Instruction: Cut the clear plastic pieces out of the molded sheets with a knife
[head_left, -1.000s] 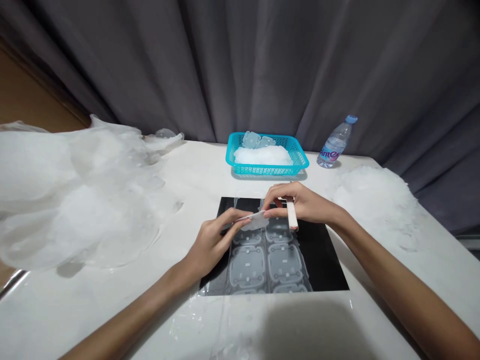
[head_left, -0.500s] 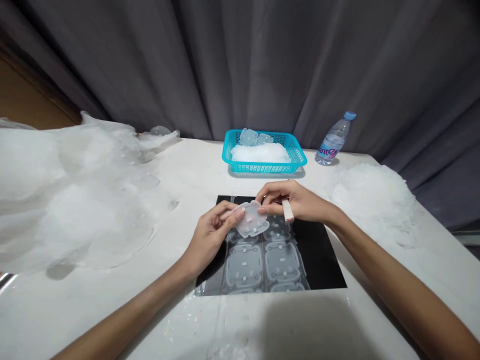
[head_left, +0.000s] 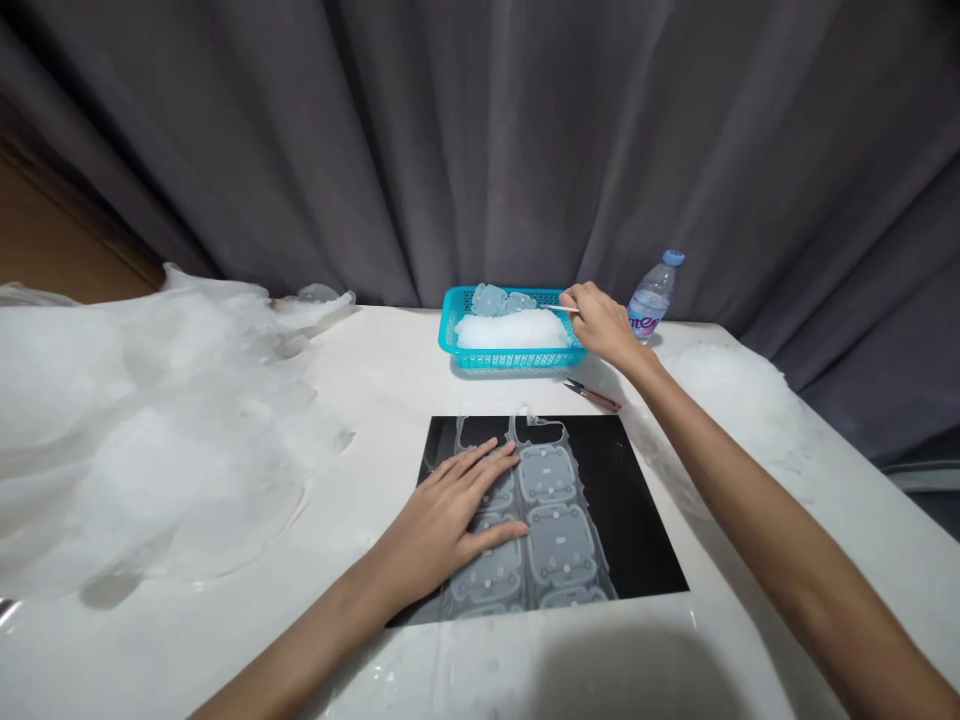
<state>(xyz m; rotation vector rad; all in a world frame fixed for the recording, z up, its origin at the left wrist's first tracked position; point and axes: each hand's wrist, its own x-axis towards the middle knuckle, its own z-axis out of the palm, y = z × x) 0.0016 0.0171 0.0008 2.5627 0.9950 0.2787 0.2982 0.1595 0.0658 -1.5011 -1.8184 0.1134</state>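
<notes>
My left hand [head_left: 457,515] lies flat with spread fingers on a clear plastic sheet of translucent, rounded-square pieces [head_left: 561,543]. Under the sheet is a black mat [head_left: 637,520]. Cut-out gaps show at the sheet's far end. My right hand [head_left: 600,318] is closed at the right end of a turquoise basket [head_left: 517,358], pinching a thin pale stick-like tool [head_left: 559,308] that points left over the basket; its exact kind is unclear. Loose translucent pieces [head_left: 490,299] rest in the basket behind white fluffy material [head_left: 514,330]. Thread snips [head_left: 594,396] lie between basket and mat.
A water bottle [head_left: 651,298] stands just beyond my right wrist. A large heap of white, filmy material [head_left: 150,430] covers the table's left side, and a smaller white heap [head_left: 735,400] lies at the right. A grey curtain [head_left: 480,140] hangs behind the table.
The loose translucent piece has left my hands; where it lies is unclear. My right hand has moved away to the basket, while my left has flattened onto the sheet. The snips now show.
</notes>
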